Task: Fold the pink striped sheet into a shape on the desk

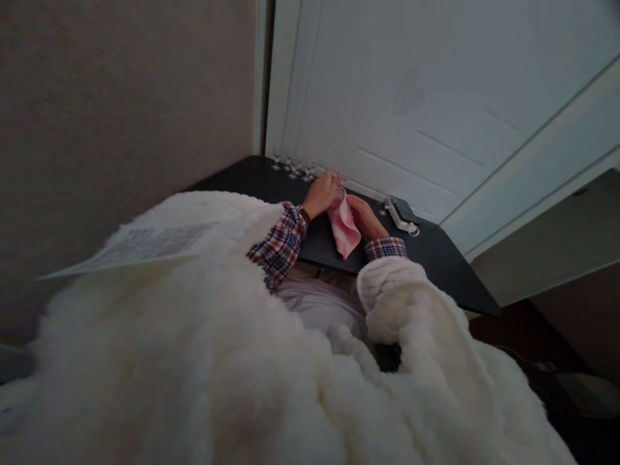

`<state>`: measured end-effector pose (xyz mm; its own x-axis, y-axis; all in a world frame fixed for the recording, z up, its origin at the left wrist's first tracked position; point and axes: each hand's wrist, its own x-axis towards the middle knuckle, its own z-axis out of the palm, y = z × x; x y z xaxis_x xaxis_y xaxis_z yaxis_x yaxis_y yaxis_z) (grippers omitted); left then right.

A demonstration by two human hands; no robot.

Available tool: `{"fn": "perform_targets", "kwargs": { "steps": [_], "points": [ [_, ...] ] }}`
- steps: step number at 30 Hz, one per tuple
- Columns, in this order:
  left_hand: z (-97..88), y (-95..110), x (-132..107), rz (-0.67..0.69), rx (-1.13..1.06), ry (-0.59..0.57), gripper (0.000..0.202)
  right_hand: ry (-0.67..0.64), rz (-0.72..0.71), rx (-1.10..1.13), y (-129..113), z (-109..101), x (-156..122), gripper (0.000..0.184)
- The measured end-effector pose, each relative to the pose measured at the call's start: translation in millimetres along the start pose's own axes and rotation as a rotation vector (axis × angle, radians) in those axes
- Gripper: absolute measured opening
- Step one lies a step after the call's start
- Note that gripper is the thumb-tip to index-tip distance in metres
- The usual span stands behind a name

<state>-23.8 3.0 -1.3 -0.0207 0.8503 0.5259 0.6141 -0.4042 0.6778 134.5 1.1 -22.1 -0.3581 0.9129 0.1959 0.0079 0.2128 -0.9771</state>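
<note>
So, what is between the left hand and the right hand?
A soft pink cloth hangs between left hand and right hand, head view.

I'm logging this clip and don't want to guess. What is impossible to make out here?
All in the head view:
- Whatever the left hand grips: covered by its fingers and the pink cloth.
- Fingertips of the right hand: too small and dim against the cloth.
- Small glasses at the back edge of the table: too small to count.
- Paper: print blurred.
- The table's near edge: hidden by the white coat.
</note>
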Motion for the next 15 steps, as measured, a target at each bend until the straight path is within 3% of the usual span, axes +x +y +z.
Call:
{"fn": "perform_targets", "kwargs": {
  "steps": [9, 15],
  "points": [
    [0.5, 1, -2, 0.027, -0.044, -0.069, 0.035, -0.031, -0.004, 0.044, -4, 6, -4, 0.027],
    [1.6, 1, -3, 0.06, 0.026, -0.118, 0.034, 0.192, 0.006, -0.105, -15, 6, -2, 0.017]
  ]
}}
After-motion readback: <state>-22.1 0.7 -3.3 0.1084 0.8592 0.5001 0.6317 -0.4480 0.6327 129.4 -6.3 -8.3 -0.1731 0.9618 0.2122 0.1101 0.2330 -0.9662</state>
